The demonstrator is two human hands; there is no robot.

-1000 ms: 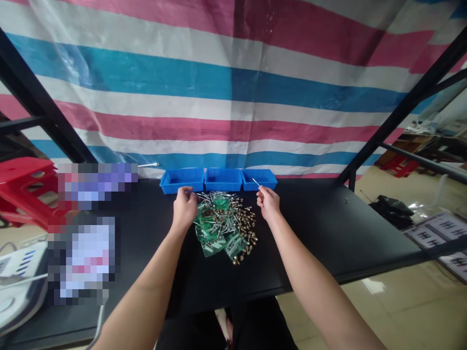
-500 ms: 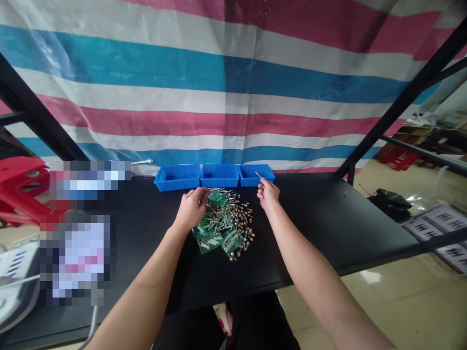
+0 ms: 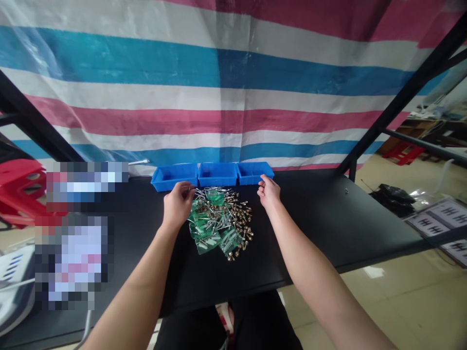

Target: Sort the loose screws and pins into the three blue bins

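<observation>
A heap of loose silver screws [image 3: 220, 221], brass-coloured round-headed pieces [image 3: 243, 218] and small green plastic bags [image 3: 206, 243] lies on the black table. My left hand [image 3: 177, 204] is just left of the heap's far side, thumb and fingers pinched together; what is between them is too small to make out. Over the front rim of the right blue bin [image 3: 254, 181], my right hand [image 3: 269, 190] has its fingers curled closed. No screw shows clearly at its fingertips, and a faint thin line is visible inside that bin.
Along the back edge stand a middle blue bin [image 3: 218, 182] and a left blue bin [image 3: 175, 184]. Striped sheeting [image 3: 233, 121] hangs behind them. Black frame posts [image 3: 394, 114] rise at both sides. A white device [image 3: 16, 282] with a cable sits at left.
My left hand has moved left, away from the heap. My right hand stays by the right bin; the thin metal screw that stuck out from its fingertips no longer shows there.
</observation>
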